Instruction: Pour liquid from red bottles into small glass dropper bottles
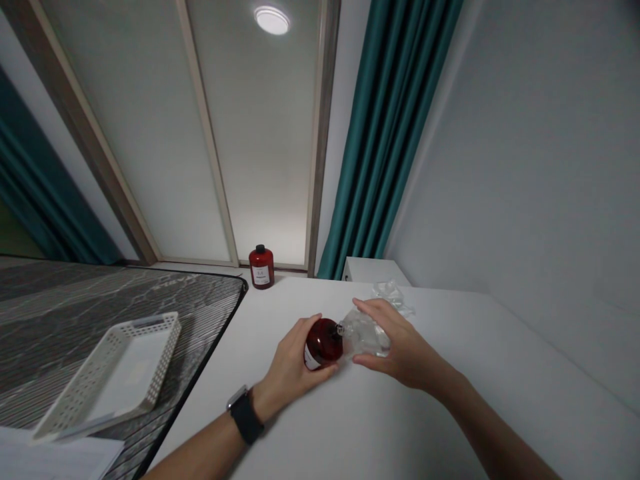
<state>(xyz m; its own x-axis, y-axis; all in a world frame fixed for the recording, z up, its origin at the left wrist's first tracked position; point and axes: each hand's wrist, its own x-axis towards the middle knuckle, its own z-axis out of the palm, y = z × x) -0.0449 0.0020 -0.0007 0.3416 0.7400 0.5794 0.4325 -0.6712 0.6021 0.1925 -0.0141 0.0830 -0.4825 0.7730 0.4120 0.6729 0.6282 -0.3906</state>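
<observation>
My left hand (293, 363) is wrapped round a dark red bottle (326, 341) with a white label, held tilted over the white table. In my right hand (400, 343) is a clear plastic bottle (364, 332), lying sideways in the grip with its neck towards the red bottle. The two mouths meet or nearly meet; I cannot tell whether they touch. Just behind the right hand sits a crumpled clear plastic piece (391, 293). A second red bottle (261, 267), with a black cap and white label, stands upright at the table's far left corner.
A white perforated basket (167, 330) rests on the grey patterned surface (210, 300) to the left, near some white papers (60, 453). Beyond the white table (280, 433) are a small white cabinet (375, 268), a teal curtain (390, 133) and frosted sliding doors (265, 133).
</observation>
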